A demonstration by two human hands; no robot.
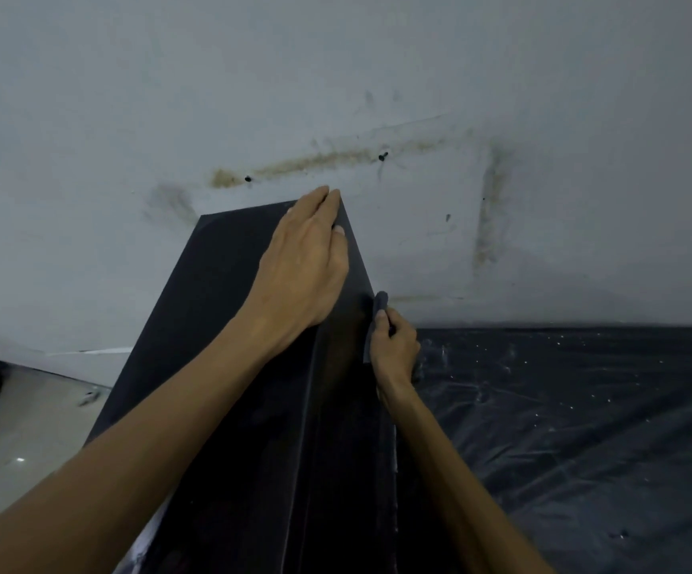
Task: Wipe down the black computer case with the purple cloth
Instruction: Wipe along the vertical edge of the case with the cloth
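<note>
The black computer case (212, 316) stands upright in the middle of the view, its far end close to the wall. My left hand (307, 258) lies flat on the case's top near the far right corner, fingers straight and reaching over the edge. My right hand (394, 345) grips the purple cloth (379, 304), which looks dark grey in this dim light. It holds the cloth against the case's right side, just below the top edge. Most of the cloth is hidden in the hand.
A stained grey wall (336, 97) with small dark holes rises right behind the case. Black plastic sheeting (584, 428) with white specks covers the surface to the right. A pale glossy floor (25, 428) shows at the lower left.
</note>
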